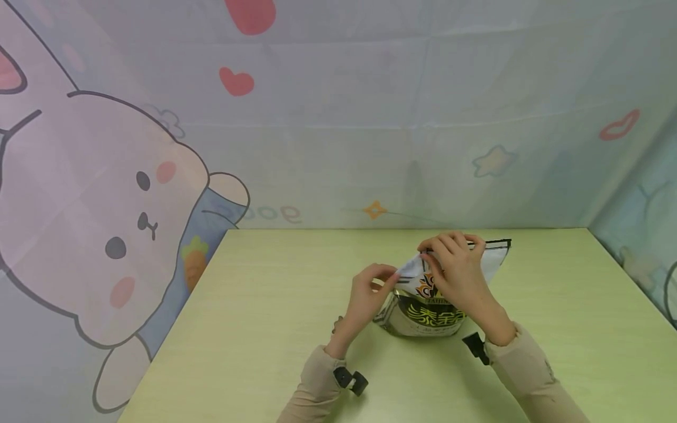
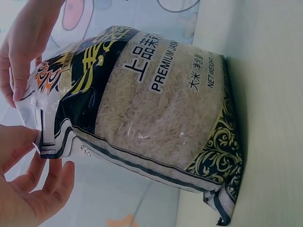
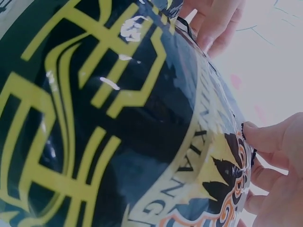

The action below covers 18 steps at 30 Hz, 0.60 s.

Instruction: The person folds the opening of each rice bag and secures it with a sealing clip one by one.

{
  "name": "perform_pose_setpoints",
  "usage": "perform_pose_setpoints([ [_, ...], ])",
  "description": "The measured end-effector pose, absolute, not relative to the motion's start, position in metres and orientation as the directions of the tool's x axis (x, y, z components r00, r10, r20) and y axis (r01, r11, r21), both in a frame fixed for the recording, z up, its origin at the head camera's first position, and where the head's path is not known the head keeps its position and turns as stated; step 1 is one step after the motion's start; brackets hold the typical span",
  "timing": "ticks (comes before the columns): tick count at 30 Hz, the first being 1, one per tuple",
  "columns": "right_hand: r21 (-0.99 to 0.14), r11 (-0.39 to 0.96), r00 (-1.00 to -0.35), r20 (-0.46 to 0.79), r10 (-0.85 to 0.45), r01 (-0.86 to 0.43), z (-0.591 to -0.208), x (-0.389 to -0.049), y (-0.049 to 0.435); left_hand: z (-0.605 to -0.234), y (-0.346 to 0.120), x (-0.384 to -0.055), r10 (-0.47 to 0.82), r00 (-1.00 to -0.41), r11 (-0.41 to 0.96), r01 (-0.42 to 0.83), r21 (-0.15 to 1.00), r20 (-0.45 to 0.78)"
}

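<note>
A bag of rice [image 1: 423, 320] stands on the table, with a clear window showing white grains and a black band with yellow characters. Its white top is creased between the two hands. My left hand [image 1: 367, 294] pinches the bag's top left corner between thumb and index finger, the other fingers loosely bent in the left wrist view. At the top edge, my right hand [image 1: 461, 271] pinches the bag with its thumb on the near side and fingertips behind. The right wrist view has the bag's printed front [image 3: 118, 109] up close. The bag's back is hidden.
The pale yellow-green table [image 1: 254, 329] ends at a cloth backdrop [image 1: 338, 147] with hearts, stars and a large cartoon rabbit. Small black devices sit on both wrists. A dark cable [image 1: 670, 294] hangs at the right edge.
</note>
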State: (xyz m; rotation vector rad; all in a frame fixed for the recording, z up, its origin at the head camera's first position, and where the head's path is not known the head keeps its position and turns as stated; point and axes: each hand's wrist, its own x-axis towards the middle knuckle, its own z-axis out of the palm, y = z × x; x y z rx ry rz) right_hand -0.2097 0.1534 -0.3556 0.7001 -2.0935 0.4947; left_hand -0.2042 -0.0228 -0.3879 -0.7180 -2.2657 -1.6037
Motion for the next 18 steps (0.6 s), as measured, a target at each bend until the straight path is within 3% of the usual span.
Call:
perform_pose_setpoints([
  [18,-0.077,0.783,-0.457,0.845,-0.278,-0.618,-0.3566,-0.2104,0.1543,-0.3878,-0.0289,-0.2012,0.264,-0.833,0.258,0.547,0.796,0.487],
])
